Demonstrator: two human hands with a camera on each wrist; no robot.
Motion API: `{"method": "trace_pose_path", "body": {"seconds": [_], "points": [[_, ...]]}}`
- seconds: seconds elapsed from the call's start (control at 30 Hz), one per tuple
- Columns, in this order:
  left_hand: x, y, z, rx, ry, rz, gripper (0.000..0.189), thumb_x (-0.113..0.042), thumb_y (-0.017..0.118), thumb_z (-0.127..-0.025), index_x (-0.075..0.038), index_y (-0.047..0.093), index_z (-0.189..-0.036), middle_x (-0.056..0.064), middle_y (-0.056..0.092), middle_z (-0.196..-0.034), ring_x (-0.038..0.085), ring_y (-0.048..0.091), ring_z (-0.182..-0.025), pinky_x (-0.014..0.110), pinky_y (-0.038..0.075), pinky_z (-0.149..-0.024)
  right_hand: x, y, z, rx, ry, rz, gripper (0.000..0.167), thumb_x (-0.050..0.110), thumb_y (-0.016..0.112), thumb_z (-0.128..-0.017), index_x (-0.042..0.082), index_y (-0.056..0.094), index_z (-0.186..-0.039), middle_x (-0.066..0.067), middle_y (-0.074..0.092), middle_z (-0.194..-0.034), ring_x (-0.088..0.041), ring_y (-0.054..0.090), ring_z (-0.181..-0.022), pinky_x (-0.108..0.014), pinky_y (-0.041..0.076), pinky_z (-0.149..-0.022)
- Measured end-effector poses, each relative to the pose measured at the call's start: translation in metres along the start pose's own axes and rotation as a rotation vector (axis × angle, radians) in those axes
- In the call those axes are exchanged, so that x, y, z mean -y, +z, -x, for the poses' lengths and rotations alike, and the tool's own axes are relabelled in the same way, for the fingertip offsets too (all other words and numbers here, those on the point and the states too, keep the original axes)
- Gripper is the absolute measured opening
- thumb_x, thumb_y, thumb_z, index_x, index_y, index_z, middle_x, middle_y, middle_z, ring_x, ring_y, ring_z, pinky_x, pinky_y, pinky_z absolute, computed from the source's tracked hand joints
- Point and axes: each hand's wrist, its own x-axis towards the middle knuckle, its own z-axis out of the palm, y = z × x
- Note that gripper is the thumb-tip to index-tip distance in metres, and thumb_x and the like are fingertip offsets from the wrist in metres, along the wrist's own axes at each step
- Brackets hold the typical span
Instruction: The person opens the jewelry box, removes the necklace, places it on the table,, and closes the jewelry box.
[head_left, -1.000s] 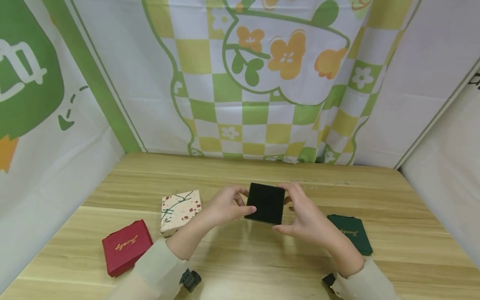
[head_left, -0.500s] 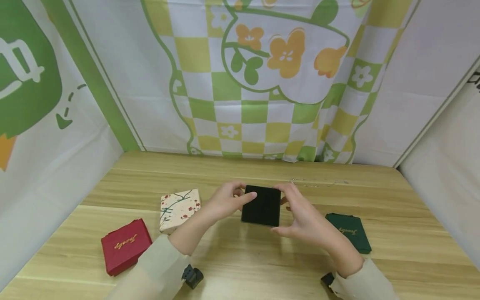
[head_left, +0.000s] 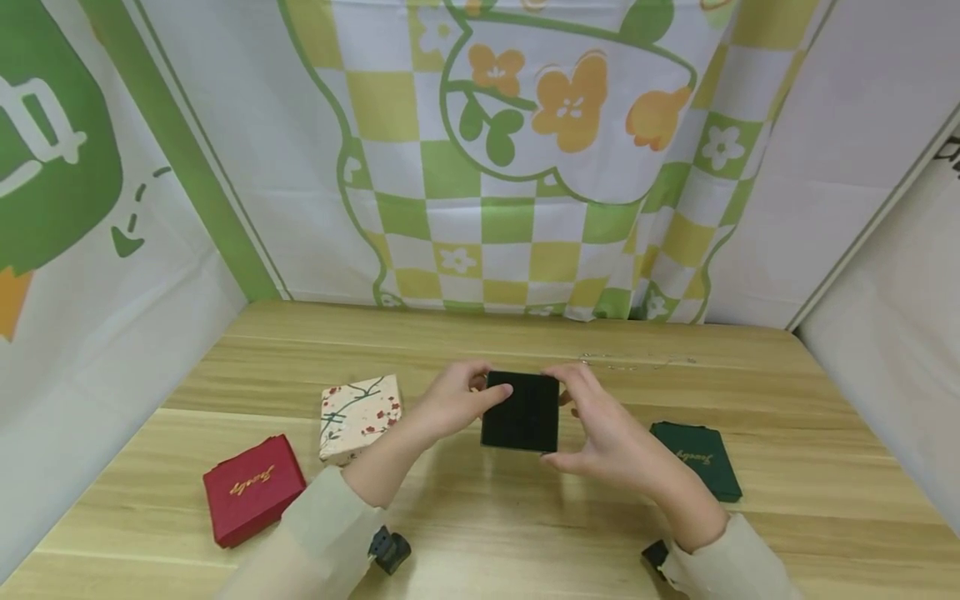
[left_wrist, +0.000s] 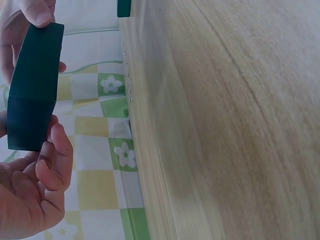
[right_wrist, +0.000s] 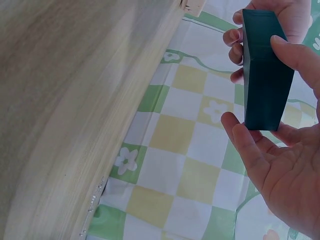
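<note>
A small square jewelry box part [head_left: 521, 412], dark green outside with a black flat face, is held up between both hands over the table. My left hand [head_left: 457, 404] pinches its left side, with the thumb lying on the black face. The right hand [head_left: 600, 425] spans its right side, fingers at the top corner and thumb at the lower one. In the left wrist view the green side wall [left_wrist: 37, 80] stands out against the curtain. The right wrist view shows the same box edge-on, with the right hand [right_wrist: 285, 165] under its end.
A green lid [head_left: 699, 461] with gold lettering lies to the right. Behind the right hand a thin silver chain necklace [head_left: 622, 367] is spread on the wooden table [head_left: 480, 533]. At left are a red jewelry box [head_left: 253, 490] and a cream flower-print box [head_left: 360, 418]. A checked curtain [head_left: 510, 217] hangs behind.
The black-faced box has shifted slightly left and turned from a tilt to nearly square-on. The left thumb now lies higher on its face. Both hands keep their hold.
</note>
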Motion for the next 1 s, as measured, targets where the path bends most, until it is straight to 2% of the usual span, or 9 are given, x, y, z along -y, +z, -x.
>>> {"method": "trace_pose_path", "body": {"seconds": [0.13,0.27,0.37,0.47,0.53,0.6,0.73,0.87,1.0], "points": [[0.0,0.0,0.0,-0.003,0.024,0.0,0.027,-0.027,0.065,-0.096,-0.005,0.063,-0.111,0.003,0.048,-0.073,0.019,0.056,-0.065,0.027,0.039,-0.056,0.0,-0.002,0.0,0.0,0.008,-0.005,0.094,0.021,0.089,-0.073,0.012,0.032,-0.148,-0.007,0.043,-0.139,-0.021,0.057,-0.114,-0.041,0.053,-0.088],[0.002,-0.004,0.002,0.044,0.081,0.047,0.044,-0.036,0.062,-0.097,-0.008,0.058,-0.131,0.007,0.057,-0.093,0.017,0.055,-0.074,0.028,0.043,-0.061,-0.001,-0.005,0.0,-0.003,0.016,-0.048,0.094,0.02,0.088,-0.074,0.012,0.031,-0.149,-0.008,0.042,-0.139,-0.023,0.057,-0.115,-0.043,0.053,-0.089],[0.004,-0.011,0.007,0.12,0.188,0.094,0.069,-0.054,0.063,-0.092,-0.013,0.045,-0.146,0.012,0.059,-0.118,0.02,0.059,-0.091,0.034,0.05,-0.074,-0.003,-0.01,0.001,-0.013,0.025,-0.107,0.094,0.019,0.088,-0.075,0.012,0.031,-0.15,-0.009,0.042,-0.14,-0.025,0.057,-0.114,-0.047,0.052,-0.091],[0.005,-0.017,0.012,0.184,0.304,0.101,0.093,-0.063,0.071,-0.08,-0.018,0.035,-0.153,0.013,0.052,-0.136,0.025,0.059,-0.105,0.045,0.051,-0.087,-0.006,-0.016,0.002,-0.024,0.022,-0.148,0.094,0.018,0.087,-0.075,0.01,0.031,-0.15,-0.011,0.041,-0.142,-0.027,0.056,-0.114,-0.048,0.052,-0.093],[0.005,-0.018,0.013,0.201,0.347,0.089,0.102,-0.058,0.079,-0.074,-0.021,0.029,-0.155,0.011,0.049,-0.142,0.026,0.058,-0.11,0.05,0.05,-0.091,-0.007,-0.02,0.003,-0.033,0.018,-0.161,0.094,0.018,0.088,-0.075,0.01,0.031,-0.15,-0.01,0.041,-0.142,-0.026,0.054,-0.116,-0.048,0.052,-0.094],[0.006,-0.018,0.014,0.205,0.35,0.074,0.106,-0.046,0.086,-0.072,-0.024,0.026,-0.156,0.008,0.047,-0.144,0.025,0.058,-0.112,0.05,0.05,-0.091,-0.009,-0.023,0.004,-0.034,0.01,-0.168,0.094,0.018,0.088,-0.075,0.011,0.032,-0.15,-0.01,0.041,-0.141,-0.026,0.052,-0.118,-0.046,0.052,-0.095],[0.006,-0.013,0.013,0.223,0.359,0.076,0.107,-0.025,0.089,-0.073,-0.028,0.023,-0.157,0.007,0.045,-0.145,0.025,0.057,-0.113,0.041,0.054,-0.081,-0.012,-0.029,0.007,-0.021,-0.012,-0.187,0.093,0.017,0.088,-0.075,0.018,0.032,-0.15,-0.006,0.042,-0.139,-0.026,0.05,-0.12,-0.047,0.051,-0.096],[0.008,-0.008,0.012,0.239,0.376,0.088,0.106,-0.021,0.088,-0.075,-0.029,0.021,-0.157,0.007,0.042,-0.147,0.027,0.055,-0.114,0.037,0.055,-0.07,-0.013,-0.032,0.009,0.004,-0.048,-0.193,0.092,0.017,0.087,-0.076,0.019,0.032,-0.15,-0.004,0.042,-0.138,-0.024,0.048,-0.123,-0.047,0.05,-0.097],[0.005,-0.004,0.013,0.208,0.4,0.059,0.103,-0.022,0.088,-0.074,-0.031,0.024,-0.154,0.003,0.044,-0.146,0.024,0.054,-0.117,0.037,0.052,-0.071,-0.012,-0.035,0.01,0.004,-0.062,-0.194,0.093,0.015,0.087,-0.076,0.018,0.031,-0.15,-0.003,0.041,-0.139,-0.024,0.046,-0.124,-0.047,0.05,-0.097]]}}
